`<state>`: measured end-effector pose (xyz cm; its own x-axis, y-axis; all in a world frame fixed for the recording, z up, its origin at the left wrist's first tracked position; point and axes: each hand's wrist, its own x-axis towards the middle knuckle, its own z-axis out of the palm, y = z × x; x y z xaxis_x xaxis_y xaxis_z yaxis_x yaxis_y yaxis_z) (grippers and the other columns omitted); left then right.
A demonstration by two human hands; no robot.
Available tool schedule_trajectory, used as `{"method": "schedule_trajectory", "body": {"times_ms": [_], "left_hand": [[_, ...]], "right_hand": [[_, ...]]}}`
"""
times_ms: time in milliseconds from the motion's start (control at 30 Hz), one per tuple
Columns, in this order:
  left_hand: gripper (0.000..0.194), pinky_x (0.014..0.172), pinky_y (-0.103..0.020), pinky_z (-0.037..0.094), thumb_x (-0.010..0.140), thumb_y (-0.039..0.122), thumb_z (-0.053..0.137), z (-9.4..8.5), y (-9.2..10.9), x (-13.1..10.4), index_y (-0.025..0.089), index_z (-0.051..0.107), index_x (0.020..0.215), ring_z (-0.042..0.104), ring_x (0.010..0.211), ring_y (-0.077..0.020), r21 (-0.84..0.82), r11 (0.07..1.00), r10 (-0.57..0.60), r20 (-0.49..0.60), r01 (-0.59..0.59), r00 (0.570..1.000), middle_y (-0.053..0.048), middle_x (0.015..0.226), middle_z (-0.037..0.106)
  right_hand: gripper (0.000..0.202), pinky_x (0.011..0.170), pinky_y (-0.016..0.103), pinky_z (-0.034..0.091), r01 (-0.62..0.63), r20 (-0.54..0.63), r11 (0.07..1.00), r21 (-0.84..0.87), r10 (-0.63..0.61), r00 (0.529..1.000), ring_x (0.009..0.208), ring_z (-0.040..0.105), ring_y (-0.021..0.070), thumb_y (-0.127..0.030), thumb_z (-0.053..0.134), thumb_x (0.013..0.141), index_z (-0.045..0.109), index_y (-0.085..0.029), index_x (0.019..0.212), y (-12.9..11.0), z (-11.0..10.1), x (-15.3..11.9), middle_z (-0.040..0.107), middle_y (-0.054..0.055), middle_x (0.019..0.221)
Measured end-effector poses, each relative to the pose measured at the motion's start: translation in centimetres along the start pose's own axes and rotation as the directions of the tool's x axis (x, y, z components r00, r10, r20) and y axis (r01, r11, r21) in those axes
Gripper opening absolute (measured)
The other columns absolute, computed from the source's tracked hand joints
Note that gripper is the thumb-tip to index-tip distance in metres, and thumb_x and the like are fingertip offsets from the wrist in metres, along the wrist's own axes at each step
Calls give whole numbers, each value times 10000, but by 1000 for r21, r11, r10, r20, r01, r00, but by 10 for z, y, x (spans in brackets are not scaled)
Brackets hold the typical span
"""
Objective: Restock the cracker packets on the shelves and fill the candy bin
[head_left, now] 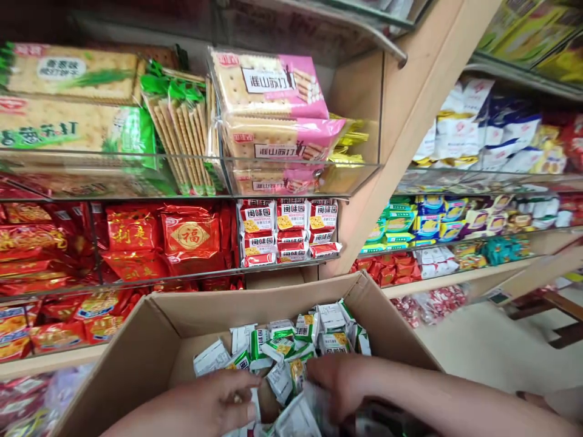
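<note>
Inside an open cardboard box [255, 306] lies a loose heap of small white-and-green wrapped biscuit packets [280, 349], some face down. My left hand [218, 400] reaches in from the lower left, its bent fingers apart beside the packets. No packet is plainly held in it. On the other side of the heap, my right hand [339, 379] reaches down among the packets; motion smears its fingers and hides what they touch. A larger pale packet [298, 419] lies blurred between both hands at the bottom edge.
Behind the box, a shelf holds red-and-white biscuit packets [291, 227] and red gold-printed packs [191, 237]. Above them stand pink-ended cracker packs [276, 85] and green cracker packs [77, 130]. A slanting wooden post [410, 103] divides this shelf from more snack shelves at right.
</note>
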<state>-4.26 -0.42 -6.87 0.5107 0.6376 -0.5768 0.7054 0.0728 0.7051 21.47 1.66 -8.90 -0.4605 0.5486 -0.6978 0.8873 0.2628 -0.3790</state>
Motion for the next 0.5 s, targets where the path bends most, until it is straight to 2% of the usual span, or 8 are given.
{"method": "schedule_trajectory", "body": {"times_ms": [67, 133, 233, 300, 333, 400, 467, 500], "left_hand": [[594, 853, -295, 425, 709, 591, 552, -8, 2, 1, 267, 535, 1206, 572, 1003, -220, -140, 989, 31, -64, -40, 997, -43, 1142, 628], [644, 836, -296, 427, 697, 574, 583, -15, 15, 1, 261, 482, 1251, 569, 1005, -214, -311, 949, 5, -134, -47, 991, -55, 1166, 612], [617, 731, -309, 461, 732, 578, 536, -16, 47, 1, 218, 493, 1231, 612, 892, -209, -633, 774, -74, -73, 11, 995, -106, 1168, 602], [566, 644, -281, 465, 752, 583, 499, -10, 68, 3, 130, 601, 1076, 633, 805, -206, -782, 620, -30, 53, 60, 998, -145, 1078, 637], [522, 610, -255, 457, 760, 559, 510, -5, 76, 4, 112, 629, 1002, 638, 775, -194, -833, 553, 10, 50, 37, 999, -139, 1005, 660], [392, 590, -214, 449, 771, 464, 569, 3, 86, 6, 130, 635, 963, 634, 720, -147, -885, 454, 69, -82, -105, 994, -90, 882, 685], [312, 649, -211, 468, 774, 350, 618, 9, 89, 6, 181, 604, 1037, 623, 708, -109, -865, 411, 100, -271, -287, 957, -45, 859, 692], [319, 698, -225, 480, 774, 315, 628, 11, 88, 5, 198, 590, 1069, 622, 732, -106, -844, 409, 116, -329, -347, 937, -39, 891, 693]], "right_hand": [[523, 597, 265, 413, 38, -145, 999, -12, -40, 989, 810, 587, 223, -179, 668, 533, 577, -164, 1047, 5, -19, -18, 623, 67, 936], [433, 625, 249, 412, 158, -361, 983, 91, -116, 925, 784, 558, 169, -157, 632, 603, 565, -185, 1030, 6, -36, -38, 605, 30, 904], [296, 634, 230, 418, 421, -616, 892, 166, -240, 750, 730, 517, 116, -118, 584, 684, 560, -194, 969, -3, -50, -60, 563, 0, 864], [292, 692, 242, 432, 564, -741, 822, 72, -335, 582, 789, 517, 115, -62, 534, 709, 557, -200, 965, -13, -47, -64, 538, 7, 896], [321, 739, 253, 435, 614, -789, 789, 1, -376, 485, 846, 517, 120, -26, 497, 714, 556, -205, 975, -18, -43, -63, 524, 16, 929], [392, 840, 289, 423, 671, -856, 734, -103, -409, 316, 974, 498, 135, 20, 429, 717, 549, -218, 1005, -25, -31, -56, 494, 38, 1014], [446, 929, 331, 391, 723, -899, 687, -73, -359, 250, 1100, 453, 154, 25, 398, 732, 521, -235, 1072, -28, -20, -46, 455, 59, 1140], [454, 957, 348, 378, 762, -912, 647, -5, -316, 262, 1148, 428, 163, 7, 396, 754, 494, -245, 1119, -28, -16, -43, 433, 66, 1204]]}}
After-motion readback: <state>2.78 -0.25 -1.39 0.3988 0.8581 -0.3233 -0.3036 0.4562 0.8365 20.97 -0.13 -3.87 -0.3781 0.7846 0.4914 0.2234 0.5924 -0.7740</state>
